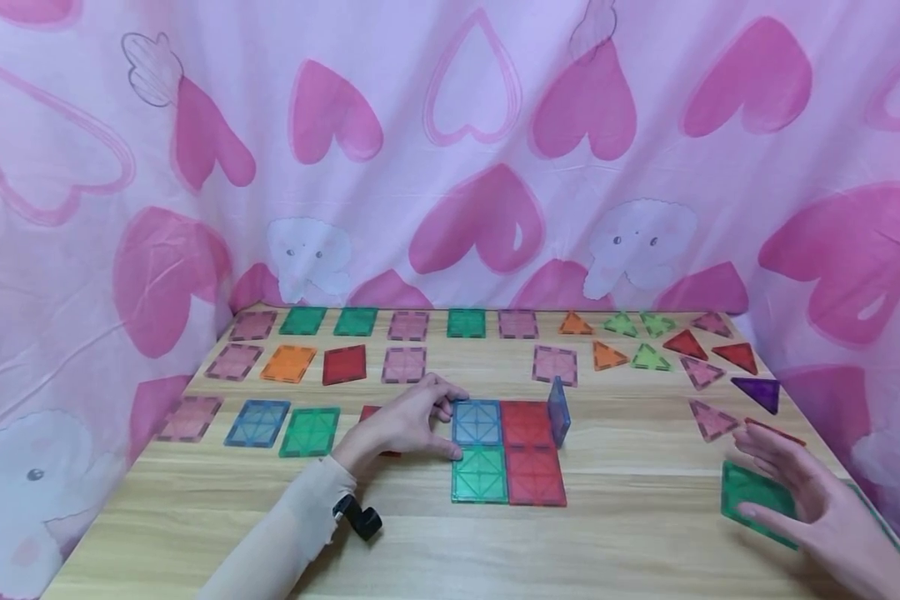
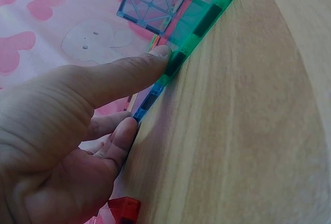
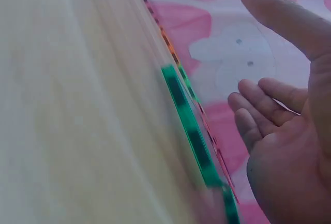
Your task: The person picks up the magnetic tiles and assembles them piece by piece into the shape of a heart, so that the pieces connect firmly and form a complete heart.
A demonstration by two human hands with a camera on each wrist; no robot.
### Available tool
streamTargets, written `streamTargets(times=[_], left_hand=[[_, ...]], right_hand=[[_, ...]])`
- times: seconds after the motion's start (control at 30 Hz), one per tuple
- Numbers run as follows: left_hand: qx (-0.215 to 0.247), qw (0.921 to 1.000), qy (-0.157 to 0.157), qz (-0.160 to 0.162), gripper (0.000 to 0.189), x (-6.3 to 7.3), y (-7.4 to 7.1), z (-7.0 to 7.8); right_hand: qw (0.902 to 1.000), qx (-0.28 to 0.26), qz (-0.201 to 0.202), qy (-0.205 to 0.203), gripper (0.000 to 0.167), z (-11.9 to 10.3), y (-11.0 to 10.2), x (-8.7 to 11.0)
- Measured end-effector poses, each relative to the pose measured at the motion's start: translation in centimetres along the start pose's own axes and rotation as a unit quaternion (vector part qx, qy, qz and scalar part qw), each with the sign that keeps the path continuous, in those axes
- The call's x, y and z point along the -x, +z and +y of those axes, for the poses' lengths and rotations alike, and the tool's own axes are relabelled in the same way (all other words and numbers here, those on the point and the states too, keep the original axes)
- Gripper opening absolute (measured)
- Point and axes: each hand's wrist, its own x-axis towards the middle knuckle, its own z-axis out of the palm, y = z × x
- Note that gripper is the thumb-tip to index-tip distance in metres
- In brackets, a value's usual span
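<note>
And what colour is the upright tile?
Blue; the upright tile shows best in left wrist view.

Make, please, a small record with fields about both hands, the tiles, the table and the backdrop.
Flat block: four square translucent plastic tiles; blue and red behind, green and red in front
Upright tile: blue square of translucent plastic, at the block's right rear
Left hand: touches the block's left side
Right hand: holds nothing, near a green square translucent plastic tile
Table: wood-grain top, with other square and triangular tiles
Backdrop: pink cloth with hearts
</note>
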Motion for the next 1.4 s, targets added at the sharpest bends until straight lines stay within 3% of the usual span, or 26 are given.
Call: streamTargets(times=[0.13,0.27,0.5,0.73,0.93,1.03,1.13,1.3,1.4], left_hand=[[0.001,1.0,-0.001,0.0,0.085,0.0,-0.1,0.0],[0.0,1.0,-0.002,-0.001,0.085,0.0,-0.2,-0.1],[0.001,1.0,0.002,-0.002,0.085,0.0,-0.1,-0.2],[-0.008,1.0,-0.001,-0.001,0.084,0.1,0.0,-0.1],[-0.011,0.9999,-0.002,-0.002,0.085,0.1,-0.2,-0.1],[-0.014,0.9999,-0.001,-0.002,0.085,0.1,-0.2,0.0],[-0.015,0.9999,0.0,0.0,0.085,0.1,-0.2,0.1],[-0.012,0.9999,0.0,-0.001,0.085,0.1,-0.1,0.2],[-0.008,1.0,-0.003,-0.001,0.085,0.1,-0.1,0.3]], right_hand=[[0.9981,0.044,-0.015,0.039,0.094,0.9,-0.8,0.7],[0.99,0.101,-0.057,0.081,0.098,1.3,-0.8,0.7],[0.9724,0.204,-0.106,0.042,0.102,0.7,0.0,-0.2],[0.9729,0.198,-0.119,0.011,0.092,0.0,0.5,-1.1],[0.9672,0.211,-0.136,0.038,0.094,-1.6,1.5,-2.2],[0.9687,0.187,-0.156,0.049,0.092,-2.8,2.7,-2.7],[0.9748,0.151,-0.16,0.033,0.087,-4.1,4.1,-3.2],[0.9872,0.028,-0.138,-0.074,0.083,-5.7,6.7,-4.1],[0.9754,-0.092,-0.152,-0.131,0.087,-6.0,8.4,-4.9]])
